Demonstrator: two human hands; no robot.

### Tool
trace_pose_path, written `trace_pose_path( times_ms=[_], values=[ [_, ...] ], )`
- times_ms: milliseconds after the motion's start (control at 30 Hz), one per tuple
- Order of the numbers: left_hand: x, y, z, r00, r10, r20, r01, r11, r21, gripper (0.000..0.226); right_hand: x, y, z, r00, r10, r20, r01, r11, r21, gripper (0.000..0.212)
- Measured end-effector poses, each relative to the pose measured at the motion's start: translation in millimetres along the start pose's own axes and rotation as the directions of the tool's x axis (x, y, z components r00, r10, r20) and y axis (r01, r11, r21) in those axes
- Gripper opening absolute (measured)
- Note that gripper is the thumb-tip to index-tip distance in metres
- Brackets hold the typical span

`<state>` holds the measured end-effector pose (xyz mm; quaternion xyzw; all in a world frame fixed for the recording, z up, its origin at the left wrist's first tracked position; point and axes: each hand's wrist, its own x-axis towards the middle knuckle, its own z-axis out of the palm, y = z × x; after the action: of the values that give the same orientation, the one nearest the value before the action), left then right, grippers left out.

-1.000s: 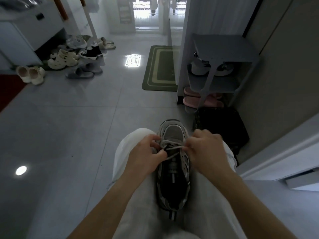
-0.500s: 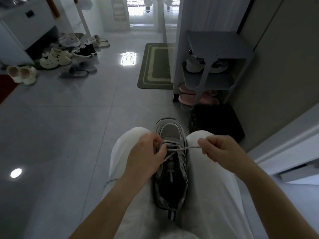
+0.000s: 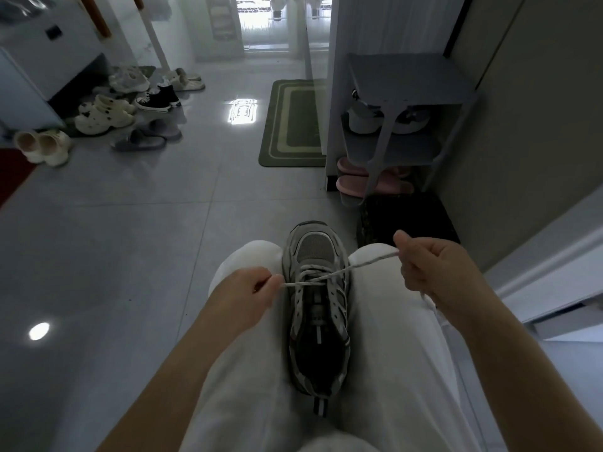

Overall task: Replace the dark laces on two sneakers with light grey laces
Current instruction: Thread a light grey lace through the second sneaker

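A grey mesh sneaker (image 3: 315, 308) lies between thighs in white trousers (image 3: 254, 370), its long axis running away from the body, toe pointing forward. Just left of the sneaker, the left hand (image 3: 248, 295) pinches one end of the light grey cord lace (image 3: 359, 264). To the sneaker's right, the right hand (image 3: 434, 265) curls round the other end.

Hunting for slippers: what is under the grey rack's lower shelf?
Pink slippers lie under that shelf, partly hidden by the rack's leg; whatever is farther back is covered.
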<state>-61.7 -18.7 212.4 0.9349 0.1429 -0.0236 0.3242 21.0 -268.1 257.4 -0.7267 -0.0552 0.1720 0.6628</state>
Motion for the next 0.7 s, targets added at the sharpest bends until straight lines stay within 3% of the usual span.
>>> trace_pose_path(
  times_ms=[33, 100, 167, 200, 267, 367, 433, 500, 600, 700],
  values=[
    [2, -2, 5, 0.999, -0.023, -0.023, 0.024, 0.999, 0.044, 0.035, 1, -3, 0, 0.999, 0.019, 0.045, -0.024, 0.992, 0.126, 0.046],
    [5, 2, 12, 0.980, 0.007, -0.201, 0.014, 0.995, 0.104, 0.022, 2, -12, 4, 0.992, 0.035, 0.120, -0.072, 0.946, 0.317, 0.032],
    [-1, 26, 13, 0.891, 0.191, -0.411, -0.179, 0.981, 0.069, 0.011, 3, -20, 12, 0.982, 0.025, 0.186, -0.099, 0.911, 0.401, 0.023],
    [-7, 44, 13, 0.859, 0.276, -0.431, -0.295, 0.955, 0.024, 0.009, 3, -24, 18, 0.976, 0.009, 0.218, -0.103, 0.898, 0.427, 0.022],
    [-20, 78, 20, 0.898, 0.343, -0.276, -0.403, 0.893, -0.200, 0.008, 3, -31, 29, 0.958, -0.038, 0.285, -0.107, 0.872, 0.478, 0.023],
    [-24, 108, 39, 0.943, 0.317, 0.097, -0.217, 0.812, -0.542, 0.024, 4, -41, 38, 0.944, -0.079, 0.320, -0.097, 0.862, 0.498, 0.023],
    [-25, 109, 41, 0.935, 0.316, 0.157, -0.116, 0.696, -0.708, 0.020, 7, -45, 35, 0.958, -0.074, 0.278, -0.068, 0.881, 0.468, 0.021],
    [-28, 102, 31, 0.946, 0.299, 0.123, -0.130, 0.700, -0.702, 0.009, 10, -44, 26, 0.983, -0.071, 0.171, 0.008, 0.939, 0.343, 0.017],
    [-28, 76, 13, 0.966, 0.221, 0.132, -0.079, 0.741, -0.667, 0.022, 16, -30, 6, 0.997, -0.073, -0.010, 0.073, 0.991, 0.110, 0.018],
    [-23, 51, -5, 0.973, 0.127, 0.192, 0.031, 0.754, -0.656, 0.023, 22, -14, -8, 0.992, -0.073, -0.099, 0.069, 0.997, -0.040, 0.016]
  ],
)
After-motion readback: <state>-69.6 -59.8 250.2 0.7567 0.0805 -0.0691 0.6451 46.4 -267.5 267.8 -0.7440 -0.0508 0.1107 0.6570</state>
